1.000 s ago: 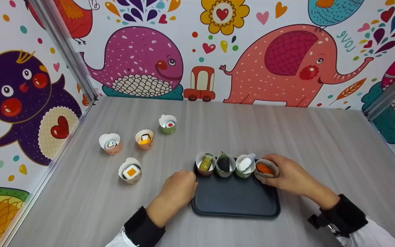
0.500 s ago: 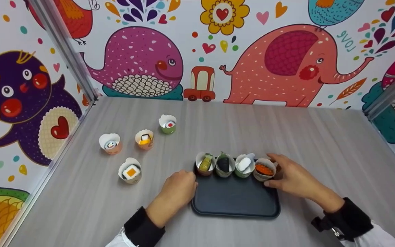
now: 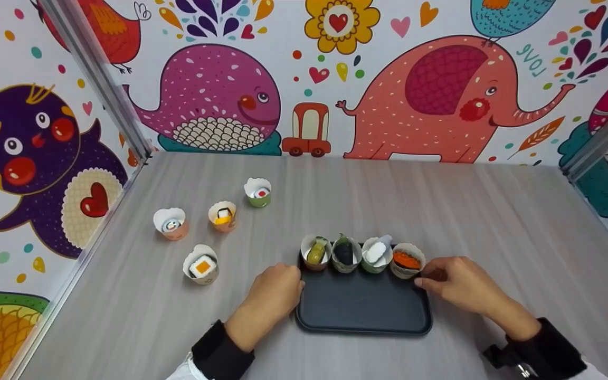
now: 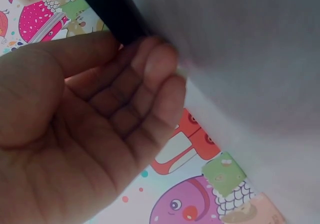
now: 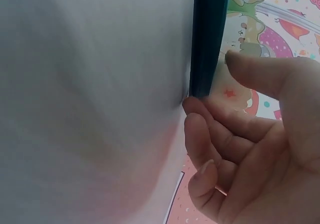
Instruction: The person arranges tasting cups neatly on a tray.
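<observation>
On the table lies a dark rectangular tray [image 3: 364,306]. Along its far edge stand paper cups: one with a yellow-green piece [image 3: 316,252], one with a dark piece [image 3: 343,253], one with a white piece [image 3: 377,252], and one with orange, roe-like filling [image 3: 407,260]. My left hand [image 3: 276,289] grips the tray's left rim, thumb on the edge and fingers curled against its side [image 4: 115,94]. At the right rim, beside the orange-filled cup, my right hand [image 3: 465,282] holds nothing; its fingertips touch the tray's side and its thumb [image 5: 255,71] stands apart.
Off to the left stand more paper cups with small sushi-like pieces: a green one [image 3: 259,200], two orange ones [image 3: 225,224] [image 3: 177,232], and a pale one [image 3: 206,277]. Printed cartoon walls [image 3: 219,100] bound the table at the back and sides.
My right hand has let go of the orange-filled cup, which stays on the tray, and has drawn back to the tray's right rim. My left hand has kept its place.
</observation>
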The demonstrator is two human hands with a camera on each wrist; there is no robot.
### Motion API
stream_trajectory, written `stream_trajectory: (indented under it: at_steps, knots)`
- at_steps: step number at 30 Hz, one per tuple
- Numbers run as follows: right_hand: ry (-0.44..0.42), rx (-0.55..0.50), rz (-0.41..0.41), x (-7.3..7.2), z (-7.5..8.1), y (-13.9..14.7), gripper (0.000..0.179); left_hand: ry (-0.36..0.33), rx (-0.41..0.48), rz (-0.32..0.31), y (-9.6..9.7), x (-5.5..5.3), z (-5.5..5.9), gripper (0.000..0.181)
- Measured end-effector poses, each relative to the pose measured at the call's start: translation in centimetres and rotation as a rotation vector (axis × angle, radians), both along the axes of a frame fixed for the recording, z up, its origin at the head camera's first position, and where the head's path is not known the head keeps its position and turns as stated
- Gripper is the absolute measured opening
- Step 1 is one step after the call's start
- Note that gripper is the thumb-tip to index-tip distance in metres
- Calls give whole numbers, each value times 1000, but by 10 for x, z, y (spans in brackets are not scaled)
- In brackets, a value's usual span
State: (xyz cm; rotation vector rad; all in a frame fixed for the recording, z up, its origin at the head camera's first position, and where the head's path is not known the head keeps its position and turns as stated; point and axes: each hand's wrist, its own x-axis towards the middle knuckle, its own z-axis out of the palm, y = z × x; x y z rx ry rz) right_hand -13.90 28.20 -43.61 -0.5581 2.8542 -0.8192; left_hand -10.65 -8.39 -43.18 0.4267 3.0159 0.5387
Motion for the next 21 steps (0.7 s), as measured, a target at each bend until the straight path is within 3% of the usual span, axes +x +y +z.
stream_trajectory:
  at_steps: [12,18,21]
  knots:
    - [-30,-43,11,3,-5,-2,33,29,-8,-2,0,1,-1,16]
    - [-55,-63,13,4,-5,-1,29,49,-21,2,1,2,0,18]
    - [-64,-65,13,5,-5,-1,22,50,-12,36,1,3,2,19]
